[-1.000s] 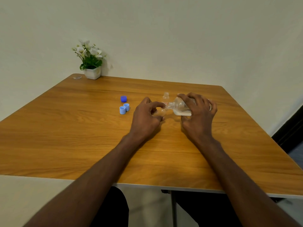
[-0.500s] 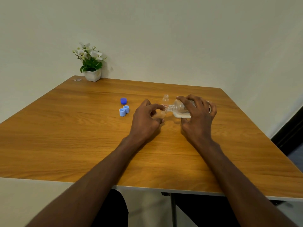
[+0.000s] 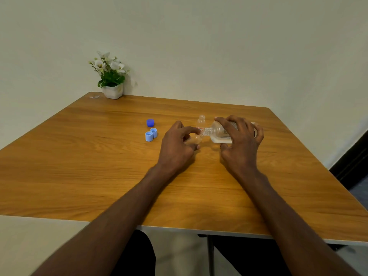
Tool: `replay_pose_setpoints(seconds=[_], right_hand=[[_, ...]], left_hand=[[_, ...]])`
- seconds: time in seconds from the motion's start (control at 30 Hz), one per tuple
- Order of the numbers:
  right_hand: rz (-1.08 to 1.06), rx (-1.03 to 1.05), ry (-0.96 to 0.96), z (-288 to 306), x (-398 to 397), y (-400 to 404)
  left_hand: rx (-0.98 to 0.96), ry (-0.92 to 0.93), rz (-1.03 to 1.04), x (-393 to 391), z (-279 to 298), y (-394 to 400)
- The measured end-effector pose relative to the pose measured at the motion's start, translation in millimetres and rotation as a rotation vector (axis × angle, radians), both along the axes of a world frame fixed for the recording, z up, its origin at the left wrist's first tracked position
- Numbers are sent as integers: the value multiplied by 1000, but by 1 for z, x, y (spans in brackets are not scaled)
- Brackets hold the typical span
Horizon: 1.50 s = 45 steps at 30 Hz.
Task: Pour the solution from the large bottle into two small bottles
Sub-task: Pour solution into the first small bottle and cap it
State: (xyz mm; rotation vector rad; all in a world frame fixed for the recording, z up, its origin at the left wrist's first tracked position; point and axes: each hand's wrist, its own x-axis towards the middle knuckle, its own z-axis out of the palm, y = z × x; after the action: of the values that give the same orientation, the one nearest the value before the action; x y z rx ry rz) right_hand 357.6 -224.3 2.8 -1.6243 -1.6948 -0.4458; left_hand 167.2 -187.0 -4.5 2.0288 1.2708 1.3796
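Note:
My right hand [image 3: 240, 145] grips the large clear bottle [image 3: 218, 133], which lies tipped almost flat with its neck pointing left and a little pale liquid pooled along its lower side. Its mouth meets the mouth of a small clear bottle [image 3: 194, 139] that my left hand [image 3: 177, 147] holds, mostly hidden by my fingers. A second small bottle [image 3: 201, 122] stands upright and uncapped just behind them on the wooden table [image 3: 99, 156].
A dark blue cap [image 3: 150, 122] and two light blue caps [image 3: 151, 134] lie on the table left of my hands. A small white pot of white flowers [image 3: 111, 84] stands at the far left corner, by the wall. The table's near edge runs below my forearms.
Both hands hold much the same pose. The large bottle's neck stays at the small bottle's mouth, with only slight shifts in the view.

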Motion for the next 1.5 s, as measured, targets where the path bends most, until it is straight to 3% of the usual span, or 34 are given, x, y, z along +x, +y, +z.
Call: replay_pose_setpoints(seconds=[1.5], right_hand=[[6,-26,22,4,-2,-4]], left_hand=[[1,6,4,-1,1,-2]])
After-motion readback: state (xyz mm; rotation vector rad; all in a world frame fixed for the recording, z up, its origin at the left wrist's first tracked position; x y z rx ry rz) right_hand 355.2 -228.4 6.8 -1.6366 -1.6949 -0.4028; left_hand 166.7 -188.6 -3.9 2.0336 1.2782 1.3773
